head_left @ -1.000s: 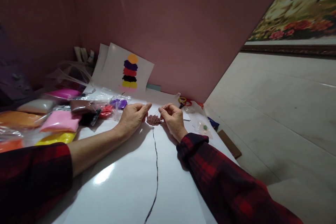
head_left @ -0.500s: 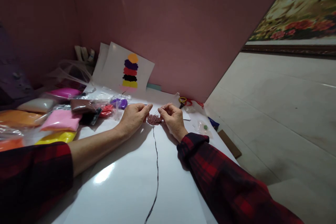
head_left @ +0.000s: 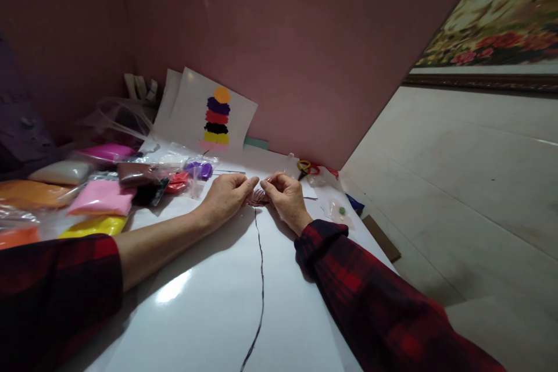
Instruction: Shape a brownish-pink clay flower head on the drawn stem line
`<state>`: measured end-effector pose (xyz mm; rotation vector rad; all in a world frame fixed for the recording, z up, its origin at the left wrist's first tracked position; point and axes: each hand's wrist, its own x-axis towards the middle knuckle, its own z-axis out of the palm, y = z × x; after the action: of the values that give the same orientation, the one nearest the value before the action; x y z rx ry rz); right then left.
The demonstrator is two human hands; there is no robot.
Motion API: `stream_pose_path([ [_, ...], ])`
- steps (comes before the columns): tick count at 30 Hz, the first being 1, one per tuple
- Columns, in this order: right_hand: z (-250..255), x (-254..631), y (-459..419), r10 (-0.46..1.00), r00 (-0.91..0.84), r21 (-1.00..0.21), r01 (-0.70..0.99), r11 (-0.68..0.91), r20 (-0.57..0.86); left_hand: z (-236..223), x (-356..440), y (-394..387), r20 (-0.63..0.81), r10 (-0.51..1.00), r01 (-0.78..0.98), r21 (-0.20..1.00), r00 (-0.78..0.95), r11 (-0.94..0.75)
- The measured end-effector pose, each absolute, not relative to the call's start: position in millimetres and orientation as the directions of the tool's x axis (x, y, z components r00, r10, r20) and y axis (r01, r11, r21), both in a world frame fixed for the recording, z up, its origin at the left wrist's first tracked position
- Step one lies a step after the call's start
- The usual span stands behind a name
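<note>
A patch of brown clay [head_left: 258,198] with a ridged, shaggy surface sits on the white sheet [head_left: 209,302], at the top of a thin dark wavy line [head_left: 262,279]. My left hand [head_left: 226,195] is closed in a pinch at the patch's upper left edge; whatever lies between its fingertips is hidden. On the other side my right hand [head_left: 285,195] pinches a thin, see-through piece [head_left: 269,178] just above the clay. The fingertips of both hands almost meet and cover part of the patch.
Bags of coloured clay, among them a pink bag [head_left: 102,197] and a yellow bag [head_left: 93,226], crowd the left. A card with stacked colour bands [head_left: 217,119] leans at the back. Scissors [head_left: 304,168] and a small bag with a green lump [head_left: 341,212] lie right.
My left hand has shifted slightly right, closer to my right hand, and now covers more of the brown clay's left side. My right hand has barely moved.
</note>
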<state>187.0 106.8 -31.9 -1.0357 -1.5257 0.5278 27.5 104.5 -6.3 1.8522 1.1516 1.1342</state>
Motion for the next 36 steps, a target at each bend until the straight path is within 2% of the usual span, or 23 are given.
stream_pose_path([
  [25,-32.9,187.5,105.8,0.869,-0.007,-0.827,0.304,0.473,0.495,-7.8,27.4,105.6,0.335,0.911,0.329,0.855,0.240,-0.401],
  [36,-33.8,187.7,106.6,0.870,-0.008,-0.821,0.326,0.468,0.493,-6.8,27.3,105.5,0.291,0.927,0.324,0.876,0.236,-0.358],
])
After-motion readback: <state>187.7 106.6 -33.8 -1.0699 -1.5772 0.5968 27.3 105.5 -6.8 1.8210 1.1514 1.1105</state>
